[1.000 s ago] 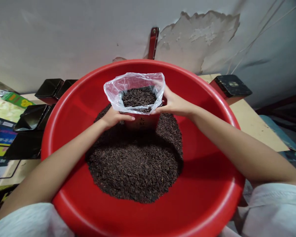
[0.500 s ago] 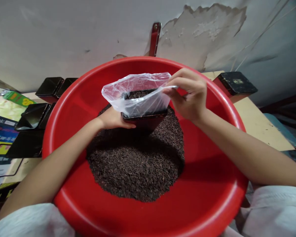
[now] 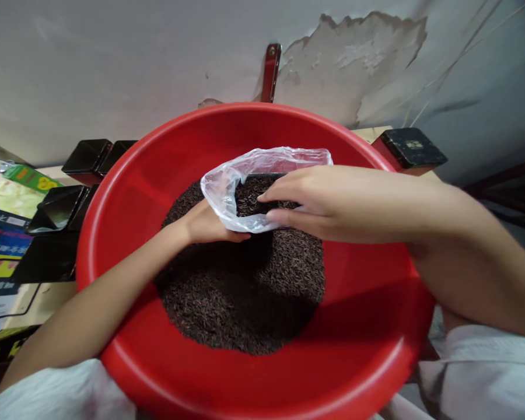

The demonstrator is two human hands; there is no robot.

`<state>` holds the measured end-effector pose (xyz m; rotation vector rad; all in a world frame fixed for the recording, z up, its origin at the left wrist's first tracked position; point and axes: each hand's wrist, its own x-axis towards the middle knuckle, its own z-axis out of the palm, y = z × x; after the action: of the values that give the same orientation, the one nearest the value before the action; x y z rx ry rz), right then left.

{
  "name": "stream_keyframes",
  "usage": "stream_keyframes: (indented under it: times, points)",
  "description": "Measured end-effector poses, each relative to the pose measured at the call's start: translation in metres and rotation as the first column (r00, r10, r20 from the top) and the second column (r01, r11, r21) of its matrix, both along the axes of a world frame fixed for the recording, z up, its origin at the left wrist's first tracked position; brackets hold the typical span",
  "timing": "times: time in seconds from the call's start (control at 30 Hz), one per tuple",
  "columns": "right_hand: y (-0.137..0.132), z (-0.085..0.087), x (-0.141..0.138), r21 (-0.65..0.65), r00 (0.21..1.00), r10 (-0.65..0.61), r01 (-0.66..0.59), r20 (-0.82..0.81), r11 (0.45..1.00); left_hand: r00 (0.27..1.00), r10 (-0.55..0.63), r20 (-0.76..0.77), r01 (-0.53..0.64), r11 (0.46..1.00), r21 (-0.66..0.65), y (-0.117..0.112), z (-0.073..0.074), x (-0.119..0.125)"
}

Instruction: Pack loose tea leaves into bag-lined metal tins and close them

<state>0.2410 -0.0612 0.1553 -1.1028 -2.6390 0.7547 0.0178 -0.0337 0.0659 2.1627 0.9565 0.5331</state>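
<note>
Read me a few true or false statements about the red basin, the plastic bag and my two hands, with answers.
1. The round red plastic basin holds a heap of dark loose grains. True.
2. The clear plastic bag is empty. False: it holds dark grains too.
3. The right hand reaches across the bag's mouth. True.
4. The left hand is outside the basin. False: it is inside, holding the bag's side.
5. Black square metal tins stand left of the basin. True.
</note>
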Motion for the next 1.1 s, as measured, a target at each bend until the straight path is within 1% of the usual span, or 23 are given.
stream_keyframes:
  times: [0.07,0.13,0.2,0.23,0.27,0.33,0.4,0.47,0.53,0.57,0.63,0.7,0.73,0.8,0.87,0.9,0.93,1.0,1.07,1.1]
  points:
    - [0.008,-0.01,-0.011,-0.015,0.989,0.13,-0.13,0.067,0.991,0.999,-0.036,-0.004,0.036,0.997,0.072,0.003,0.0,0.001]
    - [0.014,-0.014,-0.02,-0.042,0.975,0.197,-0.193,0.104,0.98,0.995,-0.097,-0.011,0.098,0.988,0.122,0.006,0.0,0.001]
    - [0.02,-0.012,-0.024,-0.08,0.973,0.183,-0.173,0.139,0.982,0.992,-0.13,0.007,0.128,0.985,0.119,0.008,-0.001,0.0]
    - [0.023,-0.009,-0.024,-0.096,0.978,0.151,-0.138,0.147,0.986,0.994,-0.11,0.026,0.107,0.989,0.105,0.009,-0.002,0.0]
    - [0.026,-0.007,-0.022,-0.105,0.985,0.113,-0.1,0.132,0.989,0.997,-0.066,0.045,0.062,0.994,0.088,0.009,-0.003,0.0]
    - [0.03,-0.006,-0.019,-0.104,0.997,0.066,-0.061,0.045,0.993,0.998,0.028,0.06,-0.032,0.997,0.063,0.009,-0.005,0.0]
    - [0.031,-0.014,-0.019,-0.079,0.997,0.073,-0.075,-0.032,0.994,0.998,0.05,0.04,-0.052,0.997,0.061,0.01,-0.008,-0.001]
    - [0.027,-0.023,-0.021,-0.059,0.996,0.094,-0.095,-0.007,0.994,1.0,0.015,0.011,-0.016,0.997,0.077,0.011,-0.009,-0.001]
    - [0.023,-0.029,-0.024,-0.063,0.994,0.1,-0.097,0.046,0.993,1.0,-0.013,0.007,0.012,0.996,0.089,0.011,-0.008,0.0]
    - [0.023,-0.028,-0.024,-0.064,0.993,0.1,-0.096,0.064,0.993,1.0,-0.018,0.012,0.017,0.996,0.089,0.01,-0.007,0.001]
    - [0.025,-0.023,-0.021,-0.049,0.994,0.077,-0.073,0.072,0.996,0.999,0.014,0.044,-0.018,0.996,0.085,0.006,-0.004,0.003]
    - [0.03,-0.015,-0.017,-0.051,0.998,0.047,-0.045,0.047,0.998,0.994,0.061,0.085,-0.068,0.994,0.082,0.002,-0.001,0.006]
    - [0.032,-0.012,-0.016,-0.075,0.999,0.046,-0.044,0.028,0.996,0.993,0.067,0.098,-0.076,0.993,0.086,0.0,-0.001,0.008]
    - [0.033,-0.009,-0.015,-0.142,0.996,0.091,-0.092,-0.01,0.986,0.995,0.04,0.095,-0.05,0.993,0.103,-0.002,0.0,0.009]
    - [0.031,-0.007,-0.018,-0.159,0.991,0.134,-0.136,-0.02,0.978,0.998,0.003,0.063,-0.011,0.994,0.113,-0.003,-0.001,0.01]
    - [0.029,-0.005,-0.019,-0.137,0.992,0.124,-0.124,-0.009,0.983,0.998,0.005,0.055,-0.011,0.994,0.11,-0.002,-0.002,0.009]
    - [0.027,-0.004,-0.019,-0.102,0.996,0.086,-0.085,0.003,0.991,0.998,0.023,0.058,-0.029,0.994,0.104,-0.002,-0.003,0.009]
    - [0.024,0.0,-0.016,-0.037,0.999,-0.046,0.046,0.005,0.998,0.994,0.078,0.077,-0.084,0.993,0.088,-0.001,-0.003,0.008]
    - [0.025,0.002,-0.008,-0.033,0.984,-0.167,0.165,-0.06,0.986,0.989,0.114,0.089,-0.121,0.99,0.073,-0.001,-0.003,0.008]
    - [0.027,0.002,-0.002,-0.058,0.973,-0.205,0.2,-0.102,0.978,0.99,0.116,0.086,-0.122,0.99,0.065,-0.001,-0.002,0.008]
